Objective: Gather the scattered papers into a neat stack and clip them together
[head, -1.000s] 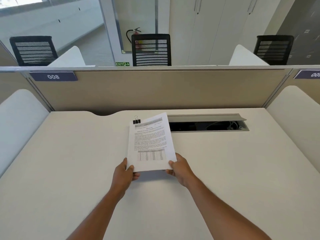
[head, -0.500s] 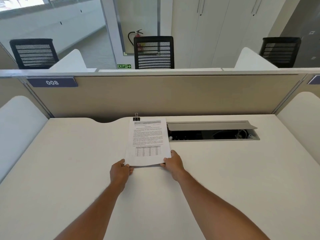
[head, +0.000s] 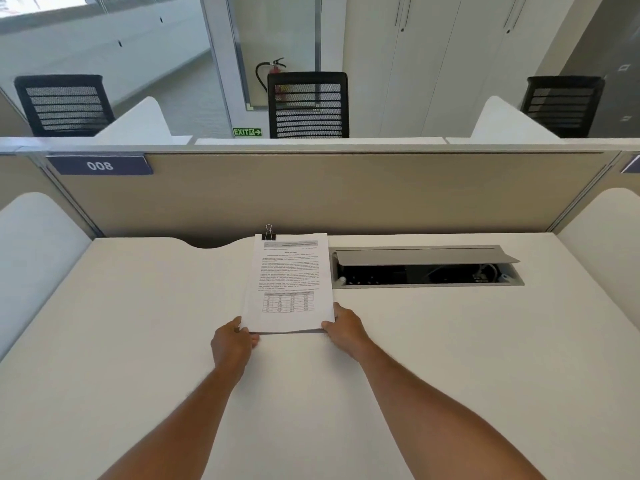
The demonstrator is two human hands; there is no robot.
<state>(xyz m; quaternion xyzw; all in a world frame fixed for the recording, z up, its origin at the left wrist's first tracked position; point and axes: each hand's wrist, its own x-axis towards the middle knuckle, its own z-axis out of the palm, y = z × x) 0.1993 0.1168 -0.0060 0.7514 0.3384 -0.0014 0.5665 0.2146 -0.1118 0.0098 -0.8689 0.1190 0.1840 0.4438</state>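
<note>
— Gathered yet?

— Looks so; one squared stack of papers (head: 288,282) lying on the white desk (head: 138,341), far edge close to the beige partition (head: 346,192), right side just beside the open cable tray (head: 426,266); no loose sheets anywhere else on the surface.

— Clipped?

— Yes, by the look of it; black binder clip (head: 269,234) seated on the far left corner of the stack, wire handles standing up; bite depth too small to judge.

— And the hands?

— Left hand (head: 231,344) at the near left corner, fingers curled narrow, thumb on top of the sheets, the rest tucked under or against the edge; right hand (head: 344,329) at the near right corner, likewise pinching the corner, fingertips hidden beneath the paper; near edge possibly lifted a touch off the desk, hard to say.

— So what remains?

— Little, judging from this; probably only letting the near edge settle flat and releasing both corners; perhaps a last check that the edges line up, since a thin grey line shows along the bottom edge, either shadow or a lower sheet peeping out; cannot tell which.
</note>
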